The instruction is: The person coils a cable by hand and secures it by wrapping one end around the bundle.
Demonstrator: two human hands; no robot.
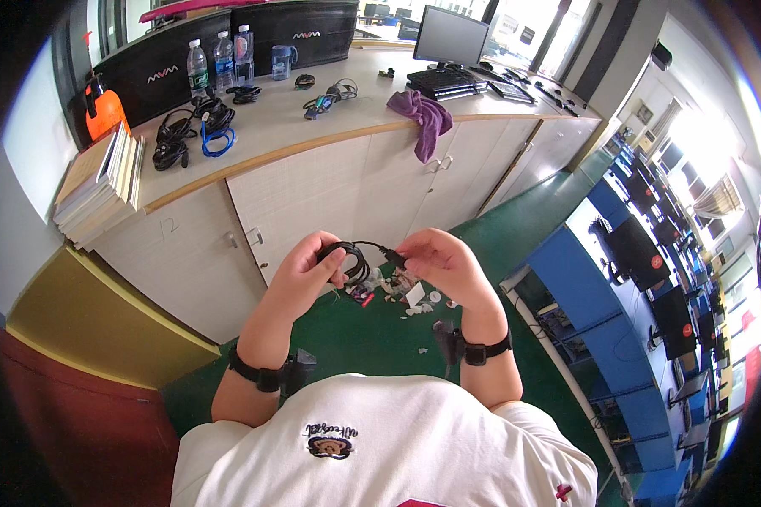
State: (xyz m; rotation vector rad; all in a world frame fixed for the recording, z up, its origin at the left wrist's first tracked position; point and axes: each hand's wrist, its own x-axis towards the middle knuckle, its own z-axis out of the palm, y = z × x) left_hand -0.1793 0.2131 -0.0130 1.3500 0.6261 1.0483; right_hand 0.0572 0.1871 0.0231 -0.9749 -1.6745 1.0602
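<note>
A coiled black cable [357,263] hangs from my left hand [311,269], whose thumb and fingers pinch the loops. From the coil a short length runs across to my right hand [442,263], where the fingers hold the cable's black plug [394,258]. Both hands are in front of my chest, above the green floor. On the counter beyond are a bundle of black cables [173,138], a blue cable [218,141], another tied cable [333,98] and a purple cloth [422,120] draped over the edge.
Plastic bottles [224,60], a blue jug [283,62], an orange spray bottle [106,109], stacked papers [98,187] and a monitor [451,36] stand on the white counter [253,142]. Litter [414,293] lies on the floor. Blue desks [583,279] with monitors line the right.
</note>
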